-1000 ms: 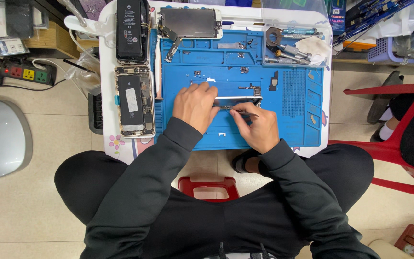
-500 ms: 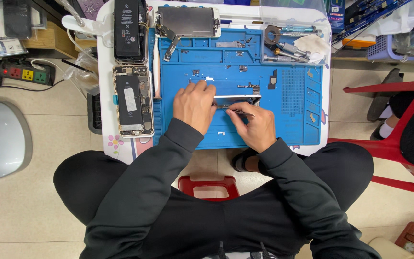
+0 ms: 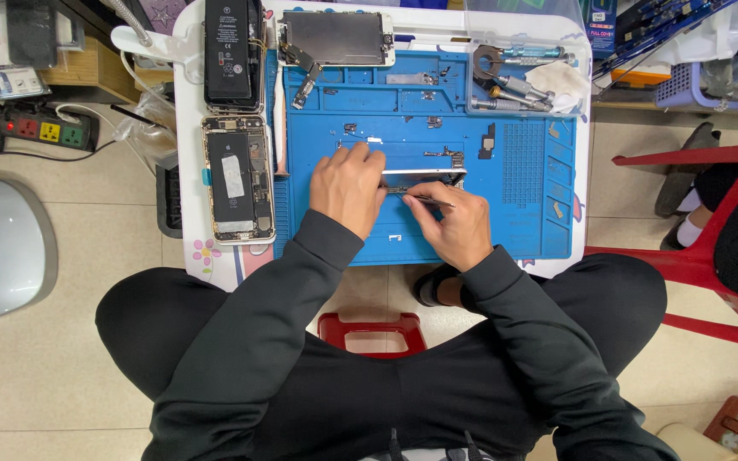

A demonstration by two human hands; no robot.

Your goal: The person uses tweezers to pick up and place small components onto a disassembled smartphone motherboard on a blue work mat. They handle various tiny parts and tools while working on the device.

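My left hand holds a thin silver phone part on edge over the blue repair mat. My right hand pinches slim metal tweezers, whose tip lies just below that part. Both hands are close together at the middle of the mat. Small screws and brackets lie just beyond the part.
An opened phone body lies left of the mat, a black battery above it. A detached screen sits at the mat's top edge. A clear tray of tools is top right. A red chair stands right, a power strip left.
The hands stay in nearly the same spot on the mat. The right hand with the tweezers has shifted slightly left, closer to the left hand.
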